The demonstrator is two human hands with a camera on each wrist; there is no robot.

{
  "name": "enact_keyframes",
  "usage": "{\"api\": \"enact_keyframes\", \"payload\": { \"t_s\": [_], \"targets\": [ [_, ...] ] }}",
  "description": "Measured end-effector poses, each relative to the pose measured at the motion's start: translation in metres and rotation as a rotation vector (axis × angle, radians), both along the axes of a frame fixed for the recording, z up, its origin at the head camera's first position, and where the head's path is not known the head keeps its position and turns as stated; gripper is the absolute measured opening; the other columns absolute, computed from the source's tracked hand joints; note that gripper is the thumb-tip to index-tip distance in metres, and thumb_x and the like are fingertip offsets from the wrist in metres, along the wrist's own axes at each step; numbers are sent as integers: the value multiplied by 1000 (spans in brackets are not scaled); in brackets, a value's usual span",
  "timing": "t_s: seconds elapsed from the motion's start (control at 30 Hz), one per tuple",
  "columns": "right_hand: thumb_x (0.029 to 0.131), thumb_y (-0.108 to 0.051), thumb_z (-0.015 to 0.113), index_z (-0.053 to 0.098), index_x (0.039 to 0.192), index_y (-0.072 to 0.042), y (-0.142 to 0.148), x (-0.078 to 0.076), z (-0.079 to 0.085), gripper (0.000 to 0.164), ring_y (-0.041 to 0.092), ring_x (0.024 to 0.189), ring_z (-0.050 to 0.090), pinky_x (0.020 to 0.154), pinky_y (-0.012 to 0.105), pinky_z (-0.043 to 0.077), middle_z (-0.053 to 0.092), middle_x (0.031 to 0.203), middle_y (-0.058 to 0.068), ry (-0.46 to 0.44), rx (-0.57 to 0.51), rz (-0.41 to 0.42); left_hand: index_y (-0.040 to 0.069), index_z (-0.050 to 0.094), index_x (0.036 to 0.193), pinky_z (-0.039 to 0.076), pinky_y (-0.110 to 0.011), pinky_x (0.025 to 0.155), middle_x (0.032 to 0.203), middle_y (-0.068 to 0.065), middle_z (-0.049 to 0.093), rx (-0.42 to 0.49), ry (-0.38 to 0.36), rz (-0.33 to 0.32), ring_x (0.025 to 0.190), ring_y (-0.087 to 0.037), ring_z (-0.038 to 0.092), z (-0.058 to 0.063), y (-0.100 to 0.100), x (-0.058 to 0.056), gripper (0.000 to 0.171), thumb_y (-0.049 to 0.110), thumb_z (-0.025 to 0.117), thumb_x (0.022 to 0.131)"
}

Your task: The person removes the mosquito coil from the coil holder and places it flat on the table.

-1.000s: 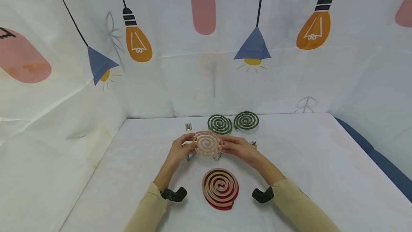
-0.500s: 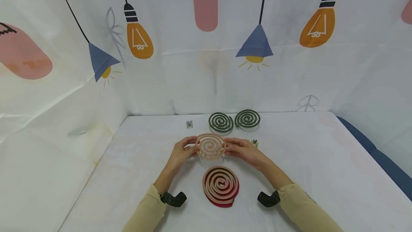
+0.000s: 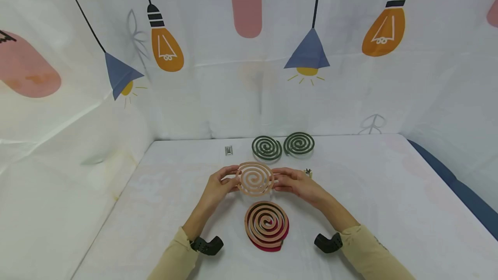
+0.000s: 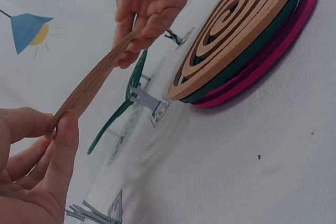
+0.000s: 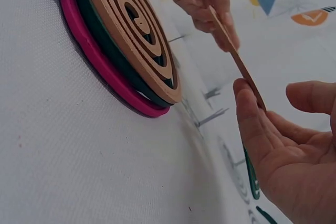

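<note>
Through the head view, I have the coil stack nearest on the worktop. Just beyond, the single tan coil is held raised, spanning side to side between both hands; it's round, so neither hand is nearer. The left hand pinches its left edge, thumb against fingers; the right hand supports the opposite edge on extended fingers, thumb apart. Farthest sit two green coils.
</note>
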State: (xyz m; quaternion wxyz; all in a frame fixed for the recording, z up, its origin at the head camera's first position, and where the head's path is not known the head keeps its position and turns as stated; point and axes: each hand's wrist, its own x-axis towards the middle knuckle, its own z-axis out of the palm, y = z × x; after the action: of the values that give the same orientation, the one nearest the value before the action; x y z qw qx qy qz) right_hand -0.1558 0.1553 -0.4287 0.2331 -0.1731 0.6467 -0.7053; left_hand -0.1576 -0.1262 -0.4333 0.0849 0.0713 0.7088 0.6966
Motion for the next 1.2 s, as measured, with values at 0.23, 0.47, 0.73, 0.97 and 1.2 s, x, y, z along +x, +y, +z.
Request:
{"api": "enact_keyframes", "payload": {
  "t_s": [0.23,0.47,0.73,0.97,1.2],
  "targets": [
    [100,-16,47,37,140,4,5,0,3,46,15,108,63,94,30,50,48,135,27,24,27,4,5,54,130,57,-32,79,124,-20,55,5,1,-29,90,-11,67,0,2,2,42,12,64,90],
    [99,-19,49,34,143,1,10,2,6,50,14,102,64,90,29,52,59,124,19,15,80,-2,9,54,131,57,-32,79,125,-18,55,-35,-14,-91,91,-12,68,3,4,5,42,11,62,91],
    [98,-20,51,44,136,0,13,1,7,44,14,87,64,78,30,55,66,100,6,89,167,20,8,52,134,57,-32,80,129,-18,53,-58,-28,-176,90,-11,68,7,3,7,43,12,61,92],
    [96,-20,54,49,127,-1,14,2,7,37,15,83,64,77,32,55,68,97,6,104,226,5,10,54,132,57,-32,76,128,-16,54,-122,-55,-226,91,-11,67,10,3,8,42,15,63,91],
    [96,-20,54,47,126,-6,13,3,9,33,14,76,60,76,35,54,61,89,5,92,272,43,10,52,132,58,-34,74,122,-17,58,-178,-57,-272,89,-14,67,13,3,9,42,14,63,91]
  ]
}}
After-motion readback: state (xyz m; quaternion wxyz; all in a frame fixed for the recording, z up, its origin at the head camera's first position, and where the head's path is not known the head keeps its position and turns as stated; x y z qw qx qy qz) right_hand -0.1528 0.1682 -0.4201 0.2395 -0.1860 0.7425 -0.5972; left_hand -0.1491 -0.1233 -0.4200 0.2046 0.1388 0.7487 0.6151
